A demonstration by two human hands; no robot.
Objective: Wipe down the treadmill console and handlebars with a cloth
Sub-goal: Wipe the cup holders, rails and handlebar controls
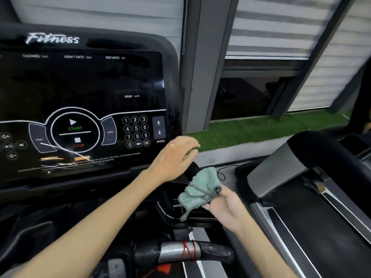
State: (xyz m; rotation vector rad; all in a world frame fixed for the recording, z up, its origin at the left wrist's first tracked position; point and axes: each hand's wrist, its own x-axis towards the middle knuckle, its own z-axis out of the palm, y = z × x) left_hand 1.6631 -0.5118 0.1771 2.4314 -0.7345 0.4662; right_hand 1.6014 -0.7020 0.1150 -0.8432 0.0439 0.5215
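Bunched in the right hand [224, 207]: a small mint-green terry cloth with grey-and-white woven edging [200, 189], pinched between thumb and curled fingers, 1 corner dangling loose below. Held in the air just under the lower right corner of the glossy black treadmill console with white printed keys [80, 117], not touching the screen.

Left hand [174, 157] spread and relaxed, holding nothing, hovering beside the console's right edge just above a short black foam grip [193, 168]. Contact with the grip impossible to tell through the blur.

Nearer the camera, a black handlebar with a silver sensor band wound in red elastic [180, 251], untouched.

Likely handling of the cloth: light, soft and limp, with no shape of its own. Apt to fold over and slip out of a loose pinch, and to drag rather than slide on foam. For the console, best spread flat under the palm and 4 fingers, with the loose edging tucked in to keep it off the keys. For the handlebar, best wrapped round the tube and squeezed along its length.

Light pressure only on the glossy panel: pale streaks near the STOP key, scratches or glare, cannot tell. Care needed at the red elastic, a probable snag for the woven edging.
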